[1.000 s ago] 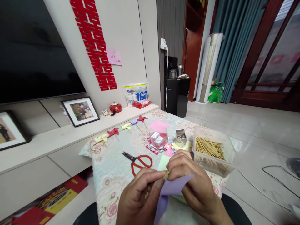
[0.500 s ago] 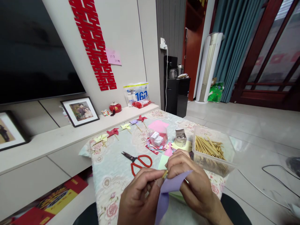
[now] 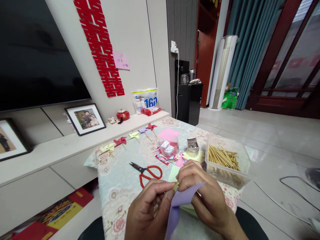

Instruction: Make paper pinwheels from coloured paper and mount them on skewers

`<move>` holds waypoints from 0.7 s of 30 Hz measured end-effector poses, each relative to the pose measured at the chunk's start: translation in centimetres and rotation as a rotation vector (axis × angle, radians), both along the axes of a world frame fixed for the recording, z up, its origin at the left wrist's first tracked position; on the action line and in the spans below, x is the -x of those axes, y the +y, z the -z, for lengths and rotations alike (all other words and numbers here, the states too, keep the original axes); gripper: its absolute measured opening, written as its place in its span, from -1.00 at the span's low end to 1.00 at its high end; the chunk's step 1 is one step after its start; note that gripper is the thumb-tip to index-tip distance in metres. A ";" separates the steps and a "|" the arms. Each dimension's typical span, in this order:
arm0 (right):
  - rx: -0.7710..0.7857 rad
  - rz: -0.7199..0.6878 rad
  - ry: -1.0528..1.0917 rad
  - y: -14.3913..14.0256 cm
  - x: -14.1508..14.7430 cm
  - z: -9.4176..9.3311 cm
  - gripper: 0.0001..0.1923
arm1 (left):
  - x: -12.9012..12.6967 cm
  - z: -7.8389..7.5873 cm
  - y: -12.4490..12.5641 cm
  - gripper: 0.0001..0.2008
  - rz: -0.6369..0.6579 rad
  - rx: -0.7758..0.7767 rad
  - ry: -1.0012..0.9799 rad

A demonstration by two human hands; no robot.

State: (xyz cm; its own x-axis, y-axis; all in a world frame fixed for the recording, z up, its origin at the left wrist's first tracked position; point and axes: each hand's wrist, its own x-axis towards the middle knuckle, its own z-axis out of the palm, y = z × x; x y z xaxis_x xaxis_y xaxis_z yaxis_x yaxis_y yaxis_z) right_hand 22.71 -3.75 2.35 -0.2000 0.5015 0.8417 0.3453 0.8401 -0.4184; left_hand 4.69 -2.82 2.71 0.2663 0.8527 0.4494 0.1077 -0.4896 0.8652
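Observation:
Between thumb and index finger, my left hand [image 3: 152, 206] pinches a thin wooden stick [image 3: 176, 186], of which only a short end shows. My right hand [image 3: 205, 196] is closed at the stick's end, gripping the purple paper pinwheel [image 3: 185, 196] whose folded blades hang below my fingers. What lies between my right fingertips is hidden. Red-handled scissors [image 3: 146, 171] lie just beyond my left hand, blades partly apart. A pale green paper sheet [image 3: 174, 172] sticks out behind my right hand.
Several finished pinwheels [image 3: 120, 141] line the table's far left edge. A clear tub of sticks [image 3: 241, 175] stands right, beside a small box of metal pins [image 3: 192, 144]. A round clear container [image 3: 172, 146] rests on coloured paper. Pink paper [image 3: 169, 133] lies behind.
Almost nothing differs. Both hands keep the same hold on the stick and the purple pinwheel, with only a slight shift of the fingers.

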 end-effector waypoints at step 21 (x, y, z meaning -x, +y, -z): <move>0.006 0.015 0.010 0.5 0.1 0.6 -0.80 | -1.2 -0.4 -1.0 -0.86 -0.037 0.271 -0.245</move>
State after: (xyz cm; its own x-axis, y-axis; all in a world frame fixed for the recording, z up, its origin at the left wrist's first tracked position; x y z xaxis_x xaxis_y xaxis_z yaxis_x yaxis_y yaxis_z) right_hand 22.63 -3.25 1.71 -0.1838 0.5096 0.8405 0.3531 0.8322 -0.4274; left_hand 5.90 -3.80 3.09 0.1455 0.9567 0.2522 -0.1057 -0.2384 0.9654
